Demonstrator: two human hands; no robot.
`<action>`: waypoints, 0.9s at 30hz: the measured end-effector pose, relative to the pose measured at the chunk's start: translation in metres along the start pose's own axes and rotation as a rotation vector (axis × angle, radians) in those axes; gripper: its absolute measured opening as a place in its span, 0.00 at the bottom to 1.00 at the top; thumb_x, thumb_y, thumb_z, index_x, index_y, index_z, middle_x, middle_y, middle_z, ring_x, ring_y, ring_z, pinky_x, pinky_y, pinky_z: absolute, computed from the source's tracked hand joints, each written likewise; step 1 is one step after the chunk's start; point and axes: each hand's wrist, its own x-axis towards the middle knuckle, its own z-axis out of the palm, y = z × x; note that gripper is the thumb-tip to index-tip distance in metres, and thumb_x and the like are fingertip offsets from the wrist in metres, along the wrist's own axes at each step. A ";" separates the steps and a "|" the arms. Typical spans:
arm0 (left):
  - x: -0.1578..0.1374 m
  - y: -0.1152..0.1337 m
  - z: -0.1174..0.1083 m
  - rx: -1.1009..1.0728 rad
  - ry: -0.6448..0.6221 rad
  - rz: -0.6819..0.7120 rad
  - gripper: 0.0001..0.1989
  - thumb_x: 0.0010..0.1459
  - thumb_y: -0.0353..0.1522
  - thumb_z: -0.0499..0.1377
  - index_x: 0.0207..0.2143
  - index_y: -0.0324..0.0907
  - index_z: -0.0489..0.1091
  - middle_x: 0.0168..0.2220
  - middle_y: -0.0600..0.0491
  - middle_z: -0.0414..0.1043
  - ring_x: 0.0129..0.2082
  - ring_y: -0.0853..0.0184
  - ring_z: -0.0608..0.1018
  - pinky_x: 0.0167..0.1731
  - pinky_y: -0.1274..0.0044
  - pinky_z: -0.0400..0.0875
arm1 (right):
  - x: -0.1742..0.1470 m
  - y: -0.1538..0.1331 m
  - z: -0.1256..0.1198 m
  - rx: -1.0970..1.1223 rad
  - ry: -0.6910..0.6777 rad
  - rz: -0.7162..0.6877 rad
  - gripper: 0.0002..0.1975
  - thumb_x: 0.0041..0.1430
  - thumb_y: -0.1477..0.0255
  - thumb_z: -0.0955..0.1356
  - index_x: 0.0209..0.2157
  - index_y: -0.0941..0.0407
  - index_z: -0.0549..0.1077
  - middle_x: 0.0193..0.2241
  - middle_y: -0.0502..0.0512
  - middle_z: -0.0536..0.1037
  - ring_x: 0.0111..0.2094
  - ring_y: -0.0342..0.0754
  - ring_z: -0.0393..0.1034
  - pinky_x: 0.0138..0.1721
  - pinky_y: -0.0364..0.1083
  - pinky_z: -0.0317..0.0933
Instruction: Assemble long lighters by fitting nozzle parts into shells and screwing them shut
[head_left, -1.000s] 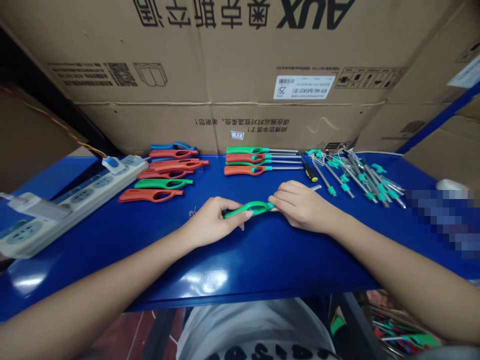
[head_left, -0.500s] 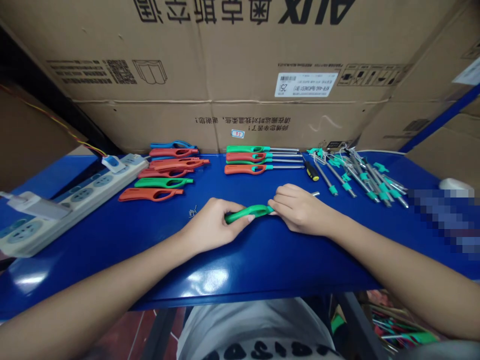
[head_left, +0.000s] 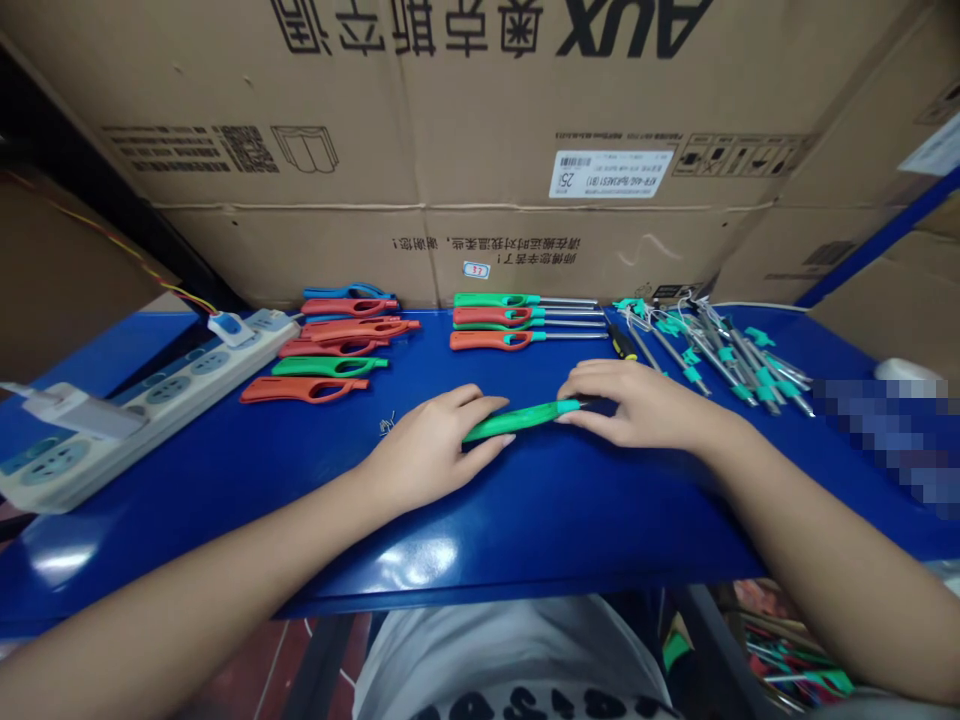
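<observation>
A green gas lighter is held level just above the table, its narrow edge turned toward me. My left hand is closed around its rear end, thumb below and fingers above. My right hand pinches its front end by the turquoise collar; most of the tube is hidden behind the fingers. A few small screws lie beside my left hand. Just beyond my right hand is a black and yellow screwdriver.
Orange, green and blue lighter casings lie at the left, near a white power strip. Several lighters with metal tubes are lined up at the back. Loose tubes with turquoise parts are heaped at the right. A cardboard wall stands behind.
The lighter has been rolled, so its trigger loop no longer shows. My right hand has shifted slightly right, its grip changing from wrapped fingers to a pinch.
</observation>
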 end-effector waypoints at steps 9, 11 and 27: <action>0.002 -0.018 0.007 0.085 -0.035 0.042 0.20 0.65 0.42 0.60 0.54 0.40 0.73 0.46 0.46 0.72 0.47 0.56 0.75 0.48 0.65 0.73 | -0.006 0.032 -0.002 0.114 -0.219 0.309 0.12 0.61 0.61 0.69 0.35 0.56 0.72 0.29 0.52 0.74 0.29 0.46 0.65 0.30 0.44 0.59; 0.001 -0.018 0.009 0.101 -0.025 0.067 0.19 0.66 0.40 0.60 0.54 0.39 0.72 0.46 0.46 0.72 0.46 0.56 0.74 0.49 0.63 0.73 | -0.006 0.036 -0.004 0.141 -0.207 0.287 0.16 0.59 0.56 0.70 0.37 0.56 0.74 0.34 0.55 0.76 0.33 0.48 0.69 0.35 0.46 0.63; -0.007 -0.007 0.023 -0.020 0.015 0.146 0.16 0.68 0.31 0.55 0.57 0.39 0.68 0.50 0.45 0.71 0.49 0.58 0.72 0.53 0.65 0.72 | -0.012 0.078 0.009 -0.426 0.219 0.845 0.23 0.62 0.69 0.62 0.57 0.59 0.70 0.52 0.69 0.77 0.53 0.65 0.72 0.50 0.61 0.65</action>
